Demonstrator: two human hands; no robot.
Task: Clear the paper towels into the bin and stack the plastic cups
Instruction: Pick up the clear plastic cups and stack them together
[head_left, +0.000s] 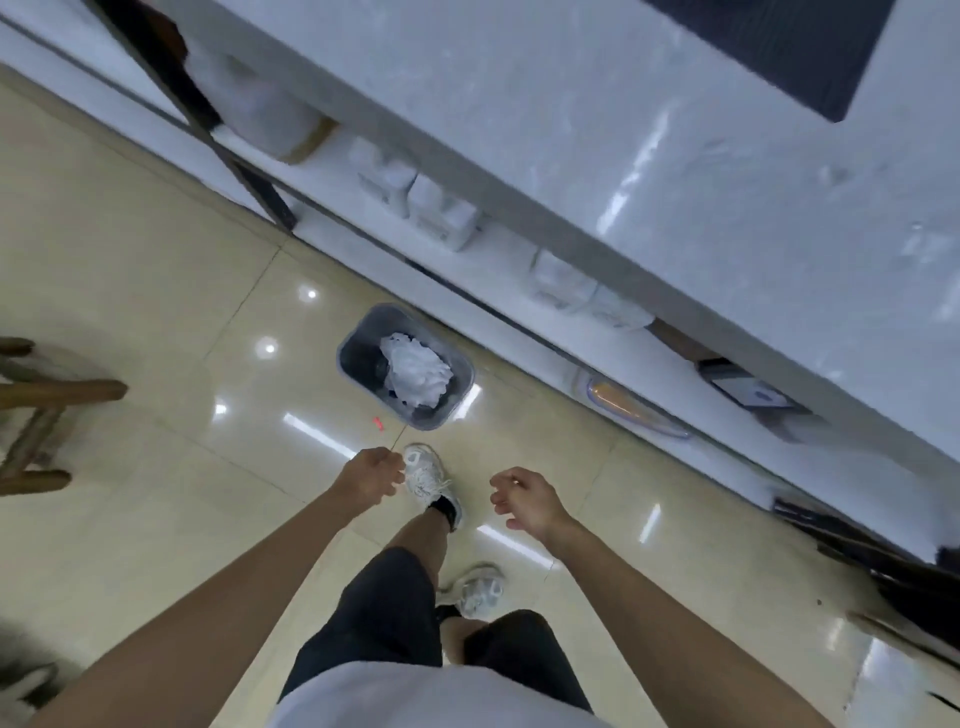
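Observation:
A grey bin (353, 340) stands on the tiled floor beside the white counter. Crumpled white paper towels (415, 371) lie inside it. My left hand (371, 475) hangs below the bin, fingers curled shut with nothing visible in them. My right hand (524, 499) hovers to the right of it, fingers loosely apart and empty. No plastic cups show in this view.
The white counter (623, 130) runs diagonally across the top, with a shelf of white boxes (441, 208) under it. A wooden stool (36, 410) stands at the left. My feet in white shoes (428, 480) are on the glossy floor near the bin.

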